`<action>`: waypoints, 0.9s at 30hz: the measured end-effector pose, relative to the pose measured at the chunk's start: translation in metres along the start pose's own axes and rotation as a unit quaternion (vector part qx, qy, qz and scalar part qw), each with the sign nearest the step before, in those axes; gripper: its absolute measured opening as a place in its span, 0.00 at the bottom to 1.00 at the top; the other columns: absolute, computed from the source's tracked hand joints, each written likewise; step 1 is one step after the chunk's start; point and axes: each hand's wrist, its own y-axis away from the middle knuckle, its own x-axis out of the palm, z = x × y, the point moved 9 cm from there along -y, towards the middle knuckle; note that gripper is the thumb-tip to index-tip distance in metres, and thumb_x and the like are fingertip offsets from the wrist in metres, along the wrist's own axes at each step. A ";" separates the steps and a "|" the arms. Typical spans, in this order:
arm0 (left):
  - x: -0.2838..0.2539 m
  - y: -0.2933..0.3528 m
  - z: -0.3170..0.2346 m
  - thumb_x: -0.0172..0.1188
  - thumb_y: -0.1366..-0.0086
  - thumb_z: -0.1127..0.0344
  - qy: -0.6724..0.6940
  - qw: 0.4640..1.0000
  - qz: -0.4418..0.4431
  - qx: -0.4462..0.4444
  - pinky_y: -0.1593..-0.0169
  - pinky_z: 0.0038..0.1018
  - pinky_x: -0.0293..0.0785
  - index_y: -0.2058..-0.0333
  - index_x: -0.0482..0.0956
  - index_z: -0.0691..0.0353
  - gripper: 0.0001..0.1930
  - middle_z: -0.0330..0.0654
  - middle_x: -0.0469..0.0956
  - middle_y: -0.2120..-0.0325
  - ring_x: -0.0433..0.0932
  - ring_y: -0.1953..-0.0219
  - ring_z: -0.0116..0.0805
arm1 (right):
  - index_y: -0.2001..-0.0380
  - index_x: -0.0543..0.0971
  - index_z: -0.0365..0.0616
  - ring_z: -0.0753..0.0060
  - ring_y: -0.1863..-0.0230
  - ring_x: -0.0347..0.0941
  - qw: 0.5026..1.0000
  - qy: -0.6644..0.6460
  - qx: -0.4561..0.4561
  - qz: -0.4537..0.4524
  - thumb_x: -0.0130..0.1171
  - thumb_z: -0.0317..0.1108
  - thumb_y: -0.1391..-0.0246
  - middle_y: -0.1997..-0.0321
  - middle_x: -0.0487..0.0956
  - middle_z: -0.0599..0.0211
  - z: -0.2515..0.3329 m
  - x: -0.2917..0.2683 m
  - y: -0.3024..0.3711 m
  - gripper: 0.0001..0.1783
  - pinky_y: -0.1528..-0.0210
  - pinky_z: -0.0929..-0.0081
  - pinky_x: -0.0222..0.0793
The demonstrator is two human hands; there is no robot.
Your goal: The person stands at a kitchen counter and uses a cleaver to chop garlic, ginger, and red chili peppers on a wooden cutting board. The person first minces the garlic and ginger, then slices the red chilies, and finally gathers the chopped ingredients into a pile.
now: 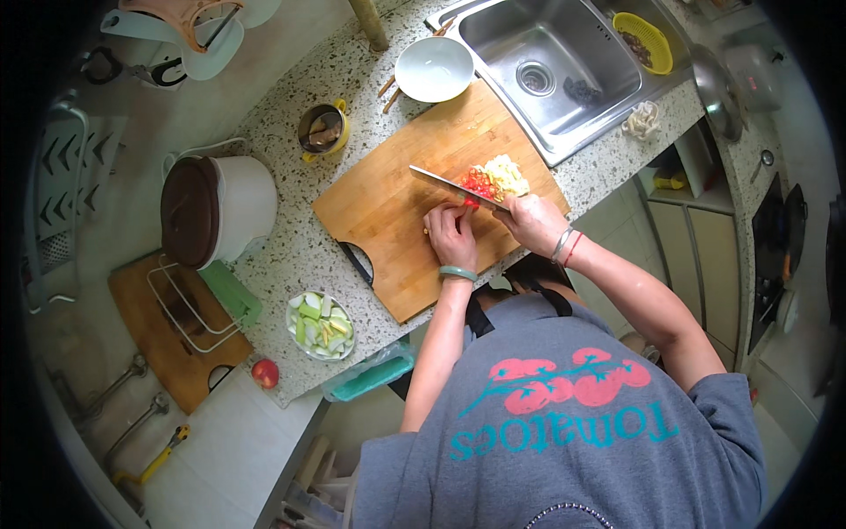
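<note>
Near the sink (489,48) and bowl (434,69), right hand (534,222) grips knife (448,182), left hand (452,236) pinches red piece (472,203).

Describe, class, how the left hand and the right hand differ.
The left hand steadies red food on the board; the right hand grips a knife. The left hand has a green bangle at its wrist; the right hand has a silver bangle and a red cord. Both are ungloved and over the board.
</note>
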 end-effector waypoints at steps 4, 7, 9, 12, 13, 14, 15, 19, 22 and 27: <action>0.001 0.001 0.000 0.68 0.46 0.75 0.001 1.000 -0.004 0.001 0.59 0.38 0.69 0.74 0.75 0.62 0.08 0.44 0.75 0.71 0.72 0.65 0.45 | 0.73 0.75 0.39 0.41 0.73 0.76 1.000 0.023 0.006 0.007 0.55 0.41 0.39 0.78 0.77 0.46 0.000 0.005 0.004 0.15 0.71 0.48 0.71; 0.002 0.000 -0.001 0.67 0.46 0.76 0.000 1.000 0.003 0.009 0.61 0.38 0.69 0.75 0.75 0.62 0.08 0.44 0.75 0.72 0.72 0.66 0.46 | 0.73 0.75 0.38 0.41 0.72 0.77 0.999 0.027 0.017 0.021 0.55 0.40 0.40 0.78 0.77 0.45 0.003 0.006 0.001 0.15 0.70 0.49 0.71; 0.004 0.000 -0.002 0.67 0.47 0.76 0.004 1.000 0.011 0.011 0.61 0.38 0.69 0.75 0.75 0.62 0.07 0.45 0.74 0.72 0.71 0.66 0.46 | 0.73 0.75 0.38 0.41 0.72 0.77 0.999 0.028 0.025 0.031 0.55 0.40 0.40 0.77 0.77 0.45 -0.001 0.016 -0.006 0.15 0.70 0.49 0.71; 0.006 0.000 -0.002 0.66 0.46 0.76 -0.005 1.000 0.019 0.014 0.59 0.39 0.69 0.75 0.75 0.62 0.07 0.45 0.74 0.71 0.71 0.65 0.46 | 0.71 0.78 0.38 0.41 0.71 0.77 1.000 -0.006 0.028 -0.004 0.55 0.40 0.41 0.75 0.79 0.45 0.003 0.019 -0.019 0.14 0.68 0.50 0.72; 0.007 -0.001 -0.002 0.66 0.46 0.75 -0.007 1.000 0.022 0.020 0.59 0.39 0.69 0.74 0.75 0.62 0.07 0.45 0.75 0.71 0.72 0.65 0.46 | 0.73 0.79 0.38 0.41 0.70 0.78 0.999 -0.005 0.031 0.008 0.55 0.41 0.41 0.75 0.79 0.45 0.002 0.021 -0.024 0.16 0.66 0.51 0.73; 0.006 -0.002 -0.003 0.66 0.46 0.75 -0.008 0.999 0.027 0.026 0.58 0.38 0.69 0.73 0.76 0.62 0.06 0.45 0.75 0.70 0.72 0.64 0.46 | 0.74 0.80 0.39 0.42 0.69 0.78 0.999 -0.004 0.037 0.020 0.54 0.42 0.41 0.74 0.80 0.45 0.001 0.020 -0.028 0.17 0.64 0.51 0.74; 0.005 -0.002 -0.004 0.66 0.46 0.75 -0.009 0.999 0.032 0.032 0.57 0.38 0.70 0.72 0.76 0.62 0.06 0.45 0.75 0.69 0.72 0.63 0.47 | 0.75 0.81 0.39 0.42 0.67 0.79 0.999 -0.003 0.042 0.031 0.54 0.43 0.41 0.73 0.80 0.45 -0.001 0.020 -0.030 0.19 0.63 0.52 0.75; 0.002 -0.005 -0.017 0.67 0.45 0.73 -0.009 0.998 0.052 0.040 0.55 0.38 0.70 0.69 0.78 0.61 0.07 0.45 0.77 0.67 0.73 0.60 0.47 | 0.74 0.83 0.40 0.44 0.67 0.79 0.997 -0.040 0.048 0.034 0.54 0.45 0.41 0.73 0.81 0.46 -0.013 0.025 -0.037 0.20 0.58 0.54 0.74; 0.003 -0.002 -0.003 0.67 0.44 0.73 -0.005 0.998 0.056 0.037 0.55 0.37 0.70 0.69 0.78 0.62 0.06 0.45 0.76 0.67 0.73 0.60 0.46 | 0.74 0.83 0.39 0.44 0.67 0.79 0.999 -0.028 0.025 0.035 0.53 0.45 0.40 0.73 0.80 0.46 -0.002 0.019 -0.034 0.20 0.59 0.53 0.73; 0.005 -0.003 -0.007 0.66 0.43 0.72 -0.014 0.998 0.043 0.038 0.55 0.38 0.70 0.68 0.78 0.61 0.06 0.45 0.76 0.66 0.73 0.60 0.47 | 0.74 0.79 0.39 0.41 0.68 0.77 0.999 -0.039 -0.015 -0.012 0.55 0.41 0.41 0.75 0.79 0.44 -0.002 0.009 -0.023 0.16 0.65 0.51 0.73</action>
